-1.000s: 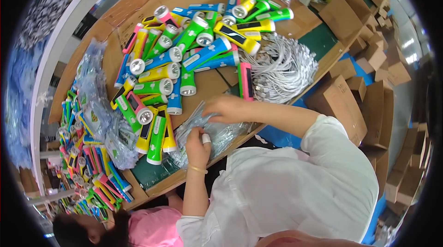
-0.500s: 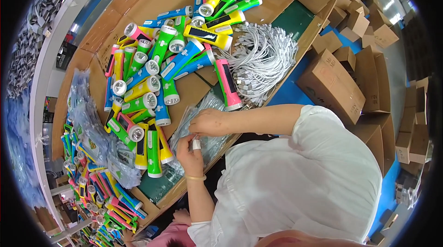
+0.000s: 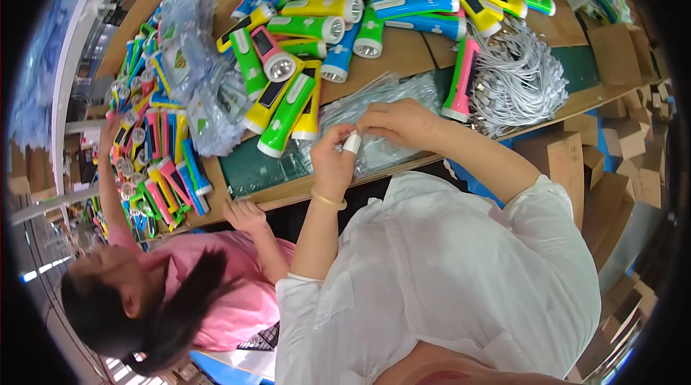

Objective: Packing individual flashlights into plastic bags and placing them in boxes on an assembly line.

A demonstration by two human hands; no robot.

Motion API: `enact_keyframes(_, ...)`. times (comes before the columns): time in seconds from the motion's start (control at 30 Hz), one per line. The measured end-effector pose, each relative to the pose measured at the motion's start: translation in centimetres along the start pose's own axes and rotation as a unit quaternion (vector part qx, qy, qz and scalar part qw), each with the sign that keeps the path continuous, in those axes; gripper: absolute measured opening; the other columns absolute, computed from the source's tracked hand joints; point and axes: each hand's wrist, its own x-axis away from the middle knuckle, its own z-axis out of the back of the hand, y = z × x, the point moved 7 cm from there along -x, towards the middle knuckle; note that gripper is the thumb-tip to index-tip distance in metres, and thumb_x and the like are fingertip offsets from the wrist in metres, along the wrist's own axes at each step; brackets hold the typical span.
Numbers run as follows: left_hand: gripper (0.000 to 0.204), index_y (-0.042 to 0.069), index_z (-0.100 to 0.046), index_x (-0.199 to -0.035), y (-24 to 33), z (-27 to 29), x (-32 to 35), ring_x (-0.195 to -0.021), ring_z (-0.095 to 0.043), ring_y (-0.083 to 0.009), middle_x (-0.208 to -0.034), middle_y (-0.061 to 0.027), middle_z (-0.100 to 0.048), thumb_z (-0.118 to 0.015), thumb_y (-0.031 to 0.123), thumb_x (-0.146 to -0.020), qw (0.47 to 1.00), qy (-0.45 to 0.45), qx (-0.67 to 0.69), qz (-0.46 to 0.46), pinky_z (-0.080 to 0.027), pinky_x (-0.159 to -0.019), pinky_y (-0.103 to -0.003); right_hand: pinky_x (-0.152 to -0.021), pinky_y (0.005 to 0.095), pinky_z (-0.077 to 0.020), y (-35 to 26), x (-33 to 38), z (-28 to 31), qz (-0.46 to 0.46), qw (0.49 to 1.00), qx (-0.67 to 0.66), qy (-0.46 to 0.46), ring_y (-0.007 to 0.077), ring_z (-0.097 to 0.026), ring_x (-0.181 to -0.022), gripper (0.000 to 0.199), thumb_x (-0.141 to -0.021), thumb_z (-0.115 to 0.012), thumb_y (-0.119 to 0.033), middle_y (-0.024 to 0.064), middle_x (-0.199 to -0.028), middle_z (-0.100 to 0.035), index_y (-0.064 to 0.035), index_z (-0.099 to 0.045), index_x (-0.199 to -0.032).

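green tabletop (image 3: pixel 248 168) lies partly open — hands (image 3: pixel 332 163) meet near its edge (image 3: pixel 284 198).

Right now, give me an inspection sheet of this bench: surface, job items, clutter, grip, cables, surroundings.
Surface: green tabletop, partly covered by cardboard.
Job items: clear plastic bags along the near edge.
Clutter: piled flashlights; crinkled plastic packets at left.
Grip: left hand and right hand close together over the bags; anything held is unclear.
Cables: white bundle beside a pink flashlight.
Surroundings: co-worker in pink at left; cardboard boxes at right.
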Motion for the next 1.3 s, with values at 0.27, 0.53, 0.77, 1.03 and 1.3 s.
enact_keyframes(0.27, 0.016, 0.001, -0.068, -0.104, -1.8, 0.1, 1.2, -0.084, -0.068, -0.0095, -0.089, -0.0066, -0.074, -0.070, 0.000, -0.088, 0.985, -0.014, 0.144, 0.089, -0.052, -0.072, -0.025, -0.066, 0.0427, -0.0534, -0.9, -0.2, 0.8, 0.056, 0.997, 0.011, -0.042, 0.0309, -0.066, -0.083, 0.016, -0.091, -0.066, -0.016, 0.0039, -0.096, -0.062, -0.0199, -0.063, -0.107)
enact_keyframes(0.53, 0.014, 0.003, -0.070, -0.099, 1.7, -0.4, 0.6, -0.083, -0.069, -0.0270, -0.092, -0.0126, -0.072, -0.071, 0.002, -0.085, 0.990, -0.072, -0.057, -0.109, -0.054, -0.074, -0.034, -0.068, 0.0436, -0.0532, -0.1, 0.5, 1.1, 0.034, 0.995, 0.021, -0.088, 0.0310, -0.066, -0.085, 0.014, -0.088, -0.069, -0.022, 0.0054, -0.094, -0.062, -0.0125, -0.061, -0.096)
enact_keyframes(0.77, 0.011, 0.003, -0.068, -0.089, 1.6, 0.4, 1.3, -0.080, -0.066, -0.0310, -0.086, -0.0119, -0.068, -0.072, 0.000, -0.079, 0.993, -0.059, -0.050, -0.090, -0.053, -0.072, -0.036, -0.087, 0.0424, -0.0516, 4.1, 4.5, 10.2, -0.089, 0.991, 0.048, -0.083, 0.0314, -0.064, -0.101, 0.033, -0.084, -0.072, -0.010, 0.0097, -0.110, -0.067, -0.0089, -0.066, -0.116)
enact_keyframes(1.03, 0.018, 0.005, -0.067, -0.092, 4.8, -2.9, 1.6, -0.100, -0.068, -0.0322, -0.112, -0.0115, -0.068, -0.066, -0.002, -0.076, 0.946, -0.173, -0.031, -0.272, -0.055, -0.082, -0.038, -0.117, 0.0435, -0.0327, 3.6, 5.3, 11.7, 0.030, 0.911, 0.361, -0.199, 0.0250, -0.048, -0.133, 0.039, -0.075, -0.071, -0.008, 0.0051, -0.127, -0.063, -0.0119, -0.071, -0.113)
enact_keyframes(1.3, 0.020, 0.008, -0.069, -0.093, 4.2, -2.6, 2.1, -0.088, -0.066, -0.0298, -0.097, -0.0091, -0.065, -0.068, -0.002, -0.075, 0.951, -0.168, -0.019, -0.257, -0.055, -0.075, -0.036, -0.086, 0.0424, -0.0526, 4.3, 5.3, 16.8, -0.065, 0.967, 0.247, 0.011, 0.0307, -0.065, -0.101, 0.044, -0.081, -0.077, -0.011, 0.0076, -0.111, -0.066, -0.0043, -0.060, -0.121)
